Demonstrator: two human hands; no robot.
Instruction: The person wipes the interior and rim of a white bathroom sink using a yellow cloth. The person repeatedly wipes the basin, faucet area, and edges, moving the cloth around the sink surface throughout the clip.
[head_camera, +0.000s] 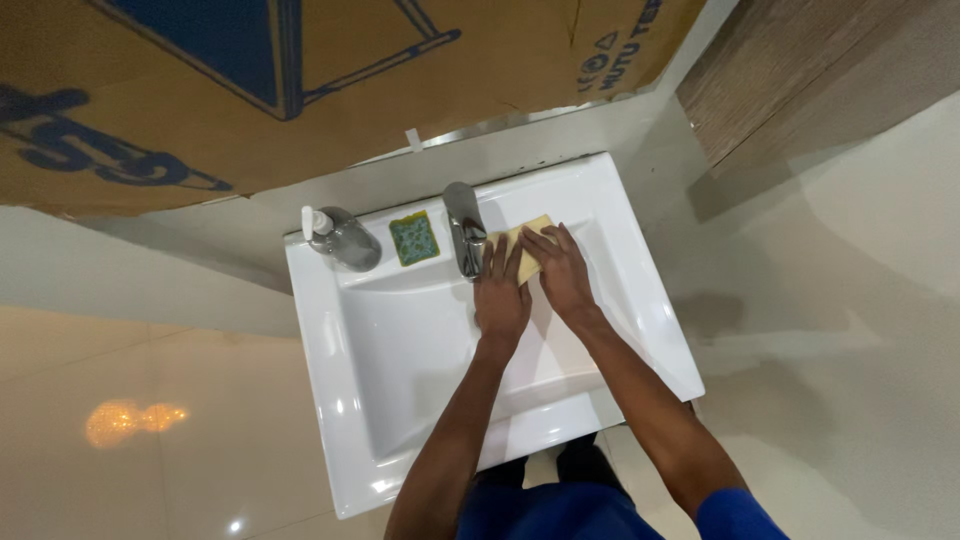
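Note:
A white rectangular sink (330, 330) fills the middle of the view. A chrome tap (464, 228) stands at its back edge. Just right of the tap lies a yellow cloth (531, 236) on the sink's back ledge. My left hand (500, 290) rests flat with its fingertips on the cloth's near edge, close beside the tap. My right hand (560, 270) presses flat on the cloth, fingers spread and pointing toward the wall.
A grey soap dispenser (340, 238) with a white pump stands on the ledge's left end. A green sponge (414, 238) lies between it and the tap. Cardboard (300, 80) with blue print leans above. A wooden cabinet (800, 70) is at upper right.

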